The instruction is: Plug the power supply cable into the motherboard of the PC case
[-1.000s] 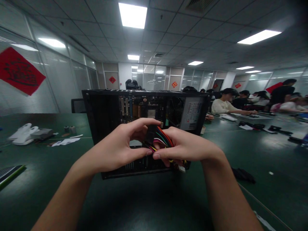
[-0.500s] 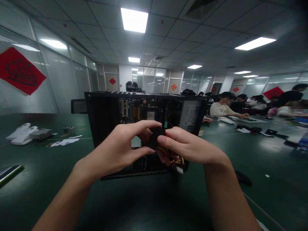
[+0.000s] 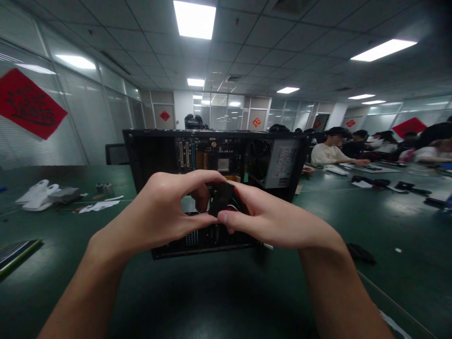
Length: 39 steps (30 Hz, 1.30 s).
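An open black computer case (image 3: 141, 162) stands on the green table, its circuit board (image 3: 229, 147) and silver power supply (image 3: 282, 162) showing. In front of it, my left hand (image 3: 165, 202) grips the left side of a small black part (image 3: 221, 200) between thumb and fingers. My right hand (image 3: 271, 214) holds the same part from the right, thumb on its lower edge. Red and other coloured wires run beside the part, mostly behind my right fingers. A white connector (image 3: 267, 246) shows below my right hand.
White plastic bags (image 3: 37, 195), a grey box (image 3: 65, 195) and papers (image 3: 99, 205) lie at the left. A green-edged object (image 3: 17, 254) is nearer. At the right are a black item (image 3: 360, 253), a cable and a seated person (image 3: 328, 148).
Both hands and the black part have shifted slightly left, and the part now looks more upright. The wire bundle below my right hand is now mostly hidden. The view has shifted slightly.
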Available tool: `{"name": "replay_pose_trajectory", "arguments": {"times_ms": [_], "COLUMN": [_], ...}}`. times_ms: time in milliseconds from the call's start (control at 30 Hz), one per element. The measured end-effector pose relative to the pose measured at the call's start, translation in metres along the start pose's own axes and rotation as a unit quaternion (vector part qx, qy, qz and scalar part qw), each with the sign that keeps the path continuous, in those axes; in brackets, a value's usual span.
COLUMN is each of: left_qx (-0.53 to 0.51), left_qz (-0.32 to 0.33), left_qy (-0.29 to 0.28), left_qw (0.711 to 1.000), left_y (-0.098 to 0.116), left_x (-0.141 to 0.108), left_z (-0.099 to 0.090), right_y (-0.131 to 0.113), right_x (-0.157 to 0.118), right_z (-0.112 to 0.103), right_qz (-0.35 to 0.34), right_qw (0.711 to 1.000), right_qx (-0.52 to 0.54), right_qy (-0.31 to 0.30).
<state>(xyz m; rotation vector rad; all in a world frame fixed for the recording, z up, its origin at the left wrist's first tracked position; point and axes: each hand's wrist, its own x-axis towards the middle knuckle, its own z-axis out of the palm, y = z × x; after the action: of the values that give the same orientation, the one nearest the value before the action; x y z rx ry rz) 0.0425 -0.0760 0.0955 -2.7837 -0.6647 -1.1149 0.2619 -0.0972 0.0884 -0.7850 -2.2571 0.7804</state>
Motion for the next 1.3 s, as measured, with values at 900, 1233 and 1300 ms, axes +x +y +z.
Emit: {"name": "replay_pose_trajectory", "arguments": {"times_ms": [900,1233,1300], "left_qx": [-0.160,-0.091,-0.049], "left_qz": [0.048,0.057,0.055], "left_qy": [0.060,0.066,0.112], "left_qw": [0.984,0.992,0.991], "left_y": [-0.004,-0.013,-0.014], "left_x": [0.007,0.006,0.006], "left_z": [0.031,0.027,0.028], "right_y": [0.014,0.019,0.021], "right_x": [0.004,0.010,0.012], "right_z": [0.000,0.003,0.002], "right_qz": [0.022,0.019,0.018], "right_qw": [0.980,0.981,0.982], "right_qx": [0.183,0.189,0.183], "right_qy": [-0.076,-0.021,0.032]}}
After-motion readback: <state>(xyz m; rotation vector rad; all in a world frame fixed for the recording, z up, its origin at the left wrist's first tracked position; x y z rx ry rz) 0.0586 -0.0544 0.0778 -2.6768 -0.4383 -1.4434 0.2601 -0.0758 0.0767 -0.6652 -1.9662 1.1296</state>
